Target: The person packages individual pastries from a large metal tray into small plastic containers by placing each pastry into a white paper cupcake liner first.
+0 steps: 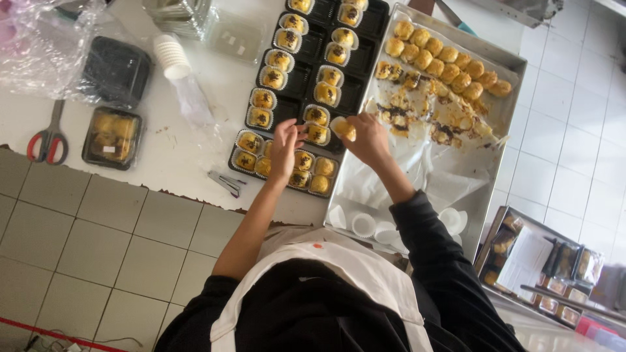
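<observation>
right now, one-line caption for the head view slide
Right hand holds a golden round pastry; left hand reaches into the black plastic compartment tray.

A round golden pastry (pixel 343 128) in a white paper cup is held above the near end of a black tray (pixel 306 78). The tray's compartments hold similar cupped pastries, dark-topped, apparently sesame, in two columns.

Golden pastries (pixel 443 65) with seemingly dark-speckled tops, black trays (pixel 306 78), red-handled scissors (pixel 47 140).
</observation>
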